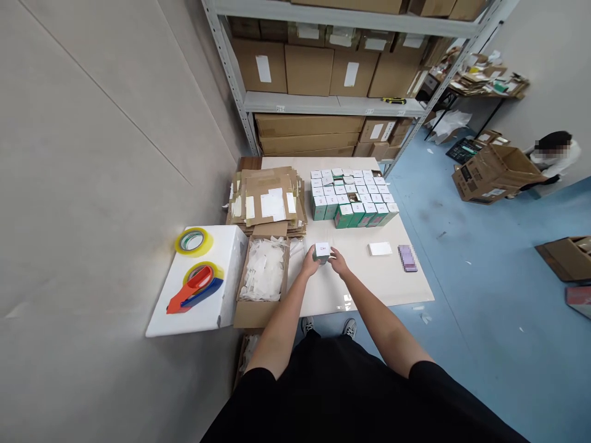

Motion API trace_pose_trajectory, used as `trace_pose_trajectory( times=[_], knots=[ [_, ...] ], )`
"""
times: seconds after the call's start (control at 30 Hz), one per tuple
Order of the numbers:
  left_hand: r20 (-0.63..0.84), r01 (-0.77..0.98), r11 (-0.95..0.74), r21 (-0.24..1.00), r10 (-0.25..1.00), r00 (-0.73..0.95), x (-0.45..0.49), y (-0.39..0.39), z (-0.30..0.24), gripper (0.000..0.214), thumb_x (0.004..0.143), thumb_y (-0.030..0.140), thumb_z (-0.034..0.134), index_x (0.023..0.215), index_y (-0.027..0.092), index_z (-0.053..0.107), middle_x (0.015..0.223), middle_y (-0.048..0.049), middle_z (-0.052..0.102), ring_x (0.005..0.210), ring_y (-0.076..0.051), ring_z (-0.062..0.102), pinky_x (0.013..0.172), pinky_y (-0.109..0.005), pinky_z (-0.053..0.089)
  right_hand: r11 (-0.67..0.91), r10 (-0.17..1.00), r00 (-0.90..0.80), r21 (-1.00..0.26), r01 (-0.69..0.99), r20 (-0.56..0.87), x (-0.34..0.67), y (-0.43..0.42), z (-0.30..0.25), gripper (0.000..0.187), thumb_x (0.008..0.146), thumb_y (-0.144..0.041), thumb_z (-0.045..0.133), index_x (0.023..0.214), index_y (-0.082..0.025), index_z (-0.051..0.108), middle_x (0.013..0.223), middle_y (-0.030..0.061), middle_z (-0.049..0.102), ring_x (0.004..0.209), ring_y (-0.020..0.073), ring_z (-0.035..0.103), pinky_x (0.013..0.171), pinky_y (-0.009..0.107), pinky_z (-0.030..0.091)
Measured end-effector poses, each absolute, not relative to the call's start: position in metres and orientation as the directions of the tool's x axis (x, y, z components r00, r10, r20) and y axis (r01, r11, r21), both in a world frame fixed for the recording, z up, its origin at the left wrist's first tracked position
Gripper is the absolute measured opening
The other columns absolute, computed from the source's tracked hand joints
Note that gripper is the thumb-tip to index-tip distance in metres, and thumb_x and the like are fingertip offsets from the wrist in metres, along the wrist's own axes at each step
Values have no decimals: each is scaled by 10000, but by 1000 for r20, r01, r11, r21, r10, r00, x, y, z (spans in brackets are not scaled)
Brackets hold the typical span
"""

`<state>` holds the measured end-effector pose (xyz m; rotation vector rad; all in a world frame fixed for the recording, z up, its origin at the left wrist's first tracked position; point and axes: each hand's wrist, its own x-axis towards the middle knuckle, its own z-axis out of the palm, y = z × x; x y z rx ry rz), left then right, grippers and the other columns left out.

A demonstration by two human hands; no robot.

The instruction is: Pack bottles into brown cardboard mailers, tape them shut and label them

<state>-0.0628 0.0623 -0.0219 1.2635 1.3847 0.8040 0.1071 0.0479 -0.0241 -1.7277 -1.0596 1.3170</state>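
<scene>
Both my hands hold one small white-topped box (322, 251) just above the pale table (369, 280). My left hand (309, 263) grips its left side and my right hand (338, 263) grips its right side, fingers curled round it. Farther back on the table stands a tight block of several similar green-and-white boxes (351, 197). An open carton of clear plastic bags (264, 277) lies just left of my left hand.
A stack of flattened cardboard (268, 202) lies at the table's back left. A white slip (380, 248) and a purple stack (407, 257) lie to the right. Tape rolls (194, 241) and a tape dispenser (194, 289) rest on a white stand. Shelves of cartons (323, 74) stand behind; another person (554, 157) crouches far right.
</scene>
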Motion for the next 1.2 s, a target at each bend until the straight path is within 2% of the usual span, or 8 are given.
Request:
trace_pose_trajectory(
  times=[0.1, 0.2, 0.37, 0.5, 0.6, 0.77, 0.93, 1.2],
  knots=[
    [-173, 331, 163, 929, 985, 1, -64, 60, -9, 771, 827, 148, 663, 1560, 254, 449, 1603, -118, 492, 1513, -296, 428, 1248, -463, 356, -363, 926, 179, -913, 187, -332, 107, 48, -16, 731, 733, -300, 658, 1459, -268, 583, 1373, 120, 667, 1229, 302, 654, 1042, 476, 542],
    [-103, 325, 110, 939, 994, -38, -64, 60, 14, 745, 878, 180, 626, 1586, 287, 421, 1623, -90, 469, 1504, -279, 439, 1222, -446, 396, -287, 947, 204, -941, 178, -249, 106, 50, -1, 722, 765, -330, 645, 1477, -247, 559, 1461, 142, 612, 1298, 317, 618, 1064, 476, 528],
    [69, 307, -55, 950, 997, -37, -69, 60, 70, 737, 939, 224, 605, 1628, 310, 360, 1629, -90, 466, 1489, -288, 448, 1162, -445, 459, -95, 983, 171, -978, 185, -64, 109, 51, 45, 645, 873, -424, 633, 1495, -289, 533, 1542, 121, 557, 1351, 312, 577, 1075, 479, 509],
    [217, 307, -179, 935, 972, -94, -76, 53, 116, 639, 970, 279, 604, 1586, 311, 438, 1627, -72, 467, 1481, -285, 457, 1174, -420, 453, 57, 988, 128, -978, 201, 84, 113, 48, 93, 614, 929, -459, 625, 1513, -304, 513, 1574, 102, 526, 1389, 306, 548, 1112, 474, 477],
    [267, 318, -206, 925, 950, -160, -79, 43, 140, 595, 987, 301, 593, 1569, 300, 465, 1598, -80, 500, 1476, -284, 467, 1175, -422, 454, 116, 987, 85, -971, 207, 136, 115, 46, 124, 575, 941, -441, 621, 1491, -298, 539, 1555, 100, 540, 1381, 302, 553, 1111, 474, 478],
    [291, 366, -187, 912, 922, -254, -86, 13, 152, 542, 990, 327, 600, 1524, 276, 520, 1559, -91, 547, 1457, -276, 498, 1162, -442, 475, 187, 982, -63, -964, 191, 178, 108, 45, 151, 537, 938, -422, 621, 1455, -284, 570, 1517, 107, 561, 1353, 289, 570, 1089, 481, 497],
    [270, 402, -80, 912, 855, -442, -110, -37, 146, 524, 994, 347, 604, 1506, 263, 535, 1545, -115, 564, 1433, -284, 530, 1127, -459, 506, 239, 945, -263, -959, 153, 193, 80, 48, 149, 529, 927, -414, 626, 1437, -281, 586, 1497, 111, 571, 1335, 281, 579, 1065, 470, 515],
    [259, 418, 87, 904, 665, -700, -183, -124, 145, 551, 957, 268, 642, 1500, 257, 548, 1490, -117, 611, 1371, -279, 584, 1110, -448, 524, 261, 798, -573, -964, 51, 186, -34, 34, 137, 482, 928, -398, 621, 1382, -239, 645, 1412, 129, 660, 1247, 268, 649, 1024, 457, 559]
  ],
)
